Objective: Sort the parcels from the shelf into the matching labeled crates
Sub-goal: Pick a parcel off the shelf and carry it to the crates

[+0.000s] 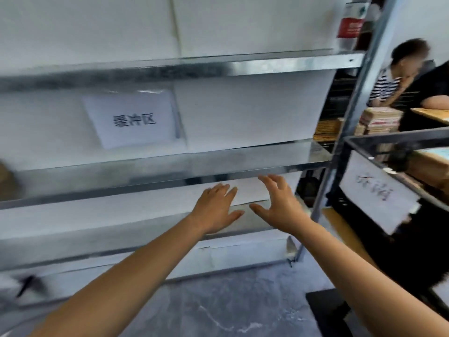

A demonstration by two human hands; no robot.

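Note:
A metal shelf [170, 176] with several levels fills the view, backed by white boards. A white paper label [133, 119] with dark characters hangs behind the middle level. My left hand [216, 210] and my right hand [279, 205] reach side by side toward the level below, fingers spread, holding nothing. A brown parcel [6, 181] shows blurred at the far left edge of the middle level. At the right stands a black crate [364, 147] with a white paper label [376, 193] on its side; brown parcels lie inside it.
A slanted metal upright [349, 117] closes the shelf's right end. Behind it two persons sit at a wooden table [430, 115], next to stacked books [379, 120]. Grey marbled floor [218, 307] lies below, with a black object [328, 310] at the lower right.

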